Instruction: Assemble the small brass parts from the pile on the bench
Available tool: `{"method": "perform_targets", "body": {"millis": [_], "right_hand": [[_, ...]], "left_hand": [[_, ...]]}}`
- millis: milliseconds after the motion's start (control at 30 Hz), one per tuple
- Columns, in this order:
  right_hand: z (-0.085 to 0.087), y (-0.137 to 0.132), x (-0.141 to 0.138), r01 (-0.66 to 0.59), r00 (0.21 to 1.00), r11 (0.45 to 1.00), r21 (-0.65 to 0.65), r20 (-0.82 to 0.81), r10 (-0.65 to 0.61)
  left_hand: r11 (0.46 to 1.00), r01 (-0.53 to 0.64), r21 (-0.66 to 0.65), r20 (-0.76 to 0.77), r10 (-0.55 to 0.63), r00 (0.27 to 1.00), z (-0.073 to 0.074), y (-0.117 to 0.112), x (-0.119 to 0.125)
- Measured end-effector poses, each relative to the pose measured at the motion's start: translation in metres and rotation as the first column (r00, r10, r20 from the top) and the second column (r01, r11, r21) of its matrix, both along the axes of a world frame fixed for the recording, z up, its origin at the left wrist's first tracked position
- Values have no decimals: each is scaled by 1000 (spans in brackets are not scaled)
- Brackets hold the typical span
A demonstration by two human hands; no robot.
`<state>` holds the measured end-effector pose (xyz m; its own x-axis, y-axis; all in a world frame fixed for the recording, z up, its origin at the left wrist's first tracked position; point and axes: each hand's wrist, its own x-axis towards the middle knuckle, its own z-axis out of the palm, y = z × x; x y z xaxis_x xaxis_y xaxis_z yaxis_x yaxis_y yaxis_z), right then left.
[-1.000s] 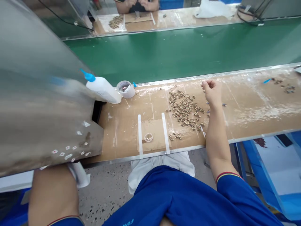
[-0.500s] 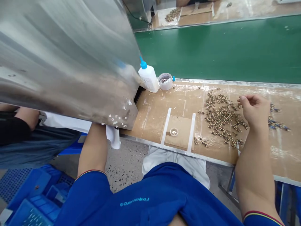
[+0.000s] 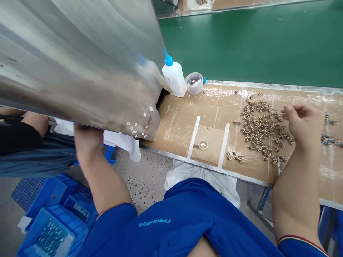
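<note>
My right hand (image 3: 304, 125) hovers over the cardboard-covered bench (image 3: 214, 107), its fingers loosely curled and nothing visible in them. It is just right of a scattered heap of small brass parts (image 3: 261, 130). Beyond it lie several blue-and-metal parts (image 3: 331, 140). My left hand (image 3: 88, 141) is at the lower edge of a tilted steel sheet (image 3: 80, 64), away from the bench. Its fingers are hidden behind the sheet, so I cannot see whether it holds anything.
A white glue bottle with a blue nozzle (image 3: 174, 79) and a small tape-wrapped cup (image 3: 194, 83) stand at the bench's back edge. A green conveyor belt (image 3: 254, 43) runs behind. A co-worker's arm (image 3: 34, 123) and a blue crate of parts (image 3: 50, 235) are at lower left.
The view has swung right and down. My left hand has come out to the left along the steel sheet's lower edge. My right hand has shifted slightly right of the brass heap.
</note>
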<state>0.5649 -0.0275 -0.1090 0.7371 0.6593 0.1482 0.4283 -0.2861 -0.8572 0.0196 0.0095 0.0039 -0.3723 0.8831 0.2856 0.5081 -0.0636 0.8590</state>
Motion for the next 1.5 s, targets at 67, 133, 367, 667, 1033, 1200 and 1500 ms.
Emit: {"method": "perform_targets", "body": {"millis": [67,133,367,667,1033,1200,1500], "right_hand": [[1,-1,-2,-6,1000,1000,0,0,6],[4,0,-5,-5,1000,1000,-18,-18,5],[5,7,-41,-188,973,982,14,-136,188],[-5,-5,-124,-780,609,621,82,-127,783],[-11,-12,-150,-953,292,303,10,-239,926],[-15,-15,-150,-970,222,241,12,-348,911],[-24,-16,-151,-973,210,217,76,-87,974]], "left_hand": [[992,-66,107,70,59,996,0,-18,-11],[975,-23,222,90,3,996,6,-44,-14],[749,663,-9,142,-655,742,-8,-42,53],[188,978,-94,702,-684,199,-116,84,198],[97,994,40,892,-453,8,-152,102,226],[88,996,13,835,-550,38,-153,97,224],[137,986,-99,718,-676,166,-156,84,231]]}}
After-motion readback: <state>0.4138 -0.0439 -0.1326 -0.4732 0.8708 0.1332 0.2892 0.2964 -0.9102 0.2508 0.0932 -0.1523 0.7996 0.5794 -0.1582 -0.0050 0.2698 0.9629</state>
